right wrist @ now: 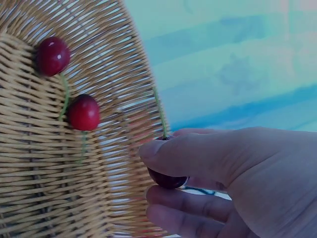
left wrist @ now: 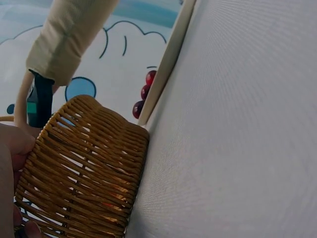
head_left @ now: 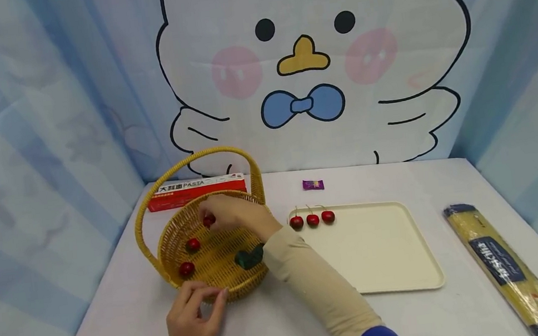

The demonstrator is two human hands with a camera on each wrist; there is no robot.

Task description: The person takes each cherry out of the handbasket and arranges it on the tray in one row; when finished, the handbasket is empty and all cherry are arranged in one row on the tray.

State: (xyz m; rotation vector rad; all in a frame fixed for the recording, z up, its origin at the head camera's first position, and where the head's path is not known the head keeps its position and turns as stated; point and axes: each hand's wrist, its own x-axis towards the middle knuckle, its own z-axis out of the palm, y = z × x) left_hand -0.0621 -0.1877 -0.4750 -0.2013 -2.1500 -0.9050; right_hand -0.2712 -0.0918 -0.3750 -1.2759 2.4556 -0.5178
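Over the far side of the yellow wicker basket (head_left: 231, 270), my right hand (head_left: 226, 211) pinches a dark red cherry (right wrist: 168, 179) between thumb and fingers; its green stem points up in the right wrist view. Two more cherries lie inside the basket, one red cherry (head_left: 192, 245) near the middle left and a darker cherry (head_left: 187, 269) closer to the front. My left hand (head_left: 192, 320) grips the basket's near rim with thumb and fingertips. The left wrist view shows the woven side (left wrist: 84, 168), with that hand partly cut off at the left edge.
Right of the basket lies a cream tray (head_left: 375, 250) with three stemmed cherries (head_left: 313, 220) along its far left corner. Behind the basket is a red pasta box (head_left: 196, 191). A purple wrapped candy (head_left: 313, 185) sits farther back; a long spaghetti packet (head_left: 505, 268) lies at right.
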